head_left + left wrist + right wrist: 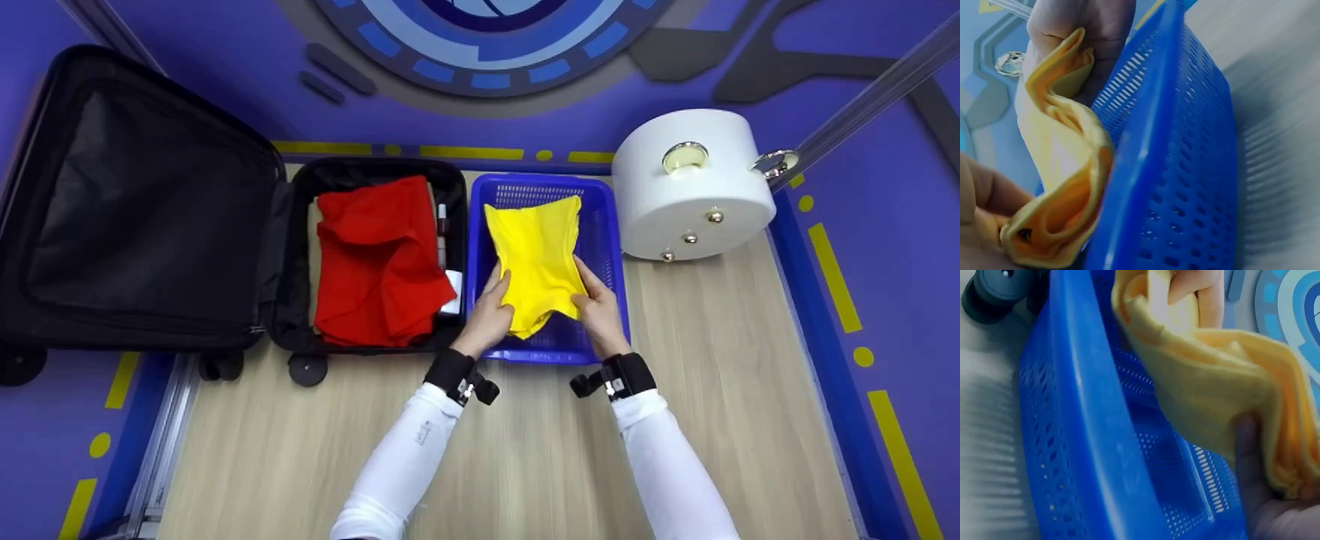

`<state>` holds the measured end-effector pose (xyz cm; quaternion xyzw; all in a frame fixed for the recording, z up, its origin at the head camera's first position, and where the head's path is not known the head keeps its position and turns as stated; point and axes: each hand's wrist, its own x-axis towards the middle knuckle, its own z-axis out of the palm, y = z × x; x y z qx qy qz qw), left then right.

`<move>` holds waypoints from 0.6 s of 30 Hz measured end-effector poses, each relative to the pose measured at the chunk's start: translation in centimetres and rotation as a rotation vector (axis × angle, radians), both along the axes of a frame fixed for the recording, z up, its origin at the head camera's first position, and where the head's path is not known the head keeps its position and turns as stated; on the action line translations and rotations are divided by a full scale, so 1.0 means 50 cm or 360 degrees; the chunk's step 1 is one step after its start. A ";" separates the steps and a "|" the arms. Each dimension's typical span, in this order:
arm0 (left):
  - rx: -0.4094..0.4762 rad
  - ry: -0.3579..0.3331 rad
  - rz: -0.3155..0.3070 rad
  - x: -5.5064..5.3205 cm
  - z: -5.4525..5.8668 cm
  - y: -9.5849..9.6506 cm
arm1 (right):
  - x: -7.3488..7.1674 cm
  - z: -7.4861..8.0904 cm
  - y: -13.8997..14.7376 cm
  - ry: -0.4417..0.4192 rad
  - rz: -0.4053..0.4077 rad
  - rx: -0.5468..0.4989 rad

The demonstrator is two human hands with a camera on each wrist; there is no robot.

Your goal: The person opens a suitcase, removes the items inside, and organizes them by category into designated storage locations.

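Observation:
A folded yellow cloth garment (538,255) is held up over the blue plastic basket (551,355). My left hand (489,315) grips its left edge, thumb on top. On the opposite edge my right hand (600,311) pinches the cloth between thumb and fingers. From the right wrist view, several folded layers of the yellow garment (1213,394) show, with the basket's perforated floor below. The left wrist view shows the near edge of the garment (1067,152) sagging in a wave between both hands, beside the basket rim (1140,140).
Left of the basket lies an open black suitcase (281,315), its lid (150,217) leaning back. Inside are a red garment (375,262), beige cloth, a small tube (442,225) and a white item (453,292). A white drum-shaped case (690,184) with metal knobs stands right of the basket.

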<state>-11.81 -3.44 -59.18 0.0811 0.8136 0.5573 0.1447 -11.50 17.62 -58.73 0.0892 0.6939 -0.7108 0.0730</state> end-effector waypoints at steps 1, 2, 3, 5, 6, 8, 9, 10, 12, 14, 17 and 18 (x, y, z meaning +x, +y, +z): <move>-0.0021 -0.0021 -0.0038 0.000 -0.002 0.001 | -0.002 -0.002 0.002 -0.0018 0.0024 0.0011; -0.0045 -0.0044 -0.0073 0.001 -0.003 0.003 | -0.004 -0.005 0.002 -0.0035 0.0041 0.0023; -0.0081 -0.0066 -0.0107 0.001 -0.004 0.006 | -0.005 -0.008 0.003 -0.0056 0.0057 0.0042; -0.0155 -0.0107 -0.0170 0.003 -0.006 0.011 | -0.004 -0.014 0.005 -0.0101 0.0103 0.0123; -0.0189 -0.0120 -0.0192 0.004 -0.008 0.014 | -0.003 -0.017 0.006 -0.0127 0.0136 0.0169; -0.0242 -0.0133 -0.0214 0.004 -0.011 0.018 | 0.001 -0.022 0.007 -0.0172 0.0198 0.0291; -0.0253 -0.0137 -0.0217 0.003 -0.012 0.019 | 0.002 -0.025 0.008 -0.0187 0.0232 0.0364; -0.0252 -0.0145 -0.0219 0.003 -0.013 0.020 | 0.003 -0.028 0.009 -0.0195 0.0264 0.0424; -0.0230 -0.0152 -0.0225 0.002 -0.013 0.020 | 0.007 -0.031 0.010 -0.0209 0.0304 0.0520; -0.0202 -0.0155 -0.0230 0.000 -0.016 0.020 | 0.009 -0.033 0.011 -0.0233 0.0317 0.0586; -0.0168 -0.0168 -0.0243 -0.003 -0.019 0.019 | 0.013 -0.034 0.013 -0.0275 0.0332 0.0617; -0.0164 -0.0176 -0.0241 -0.004 -0.021 0.019 | 0.013 -0.034 0.014 -0.0281 0.0343 0.0616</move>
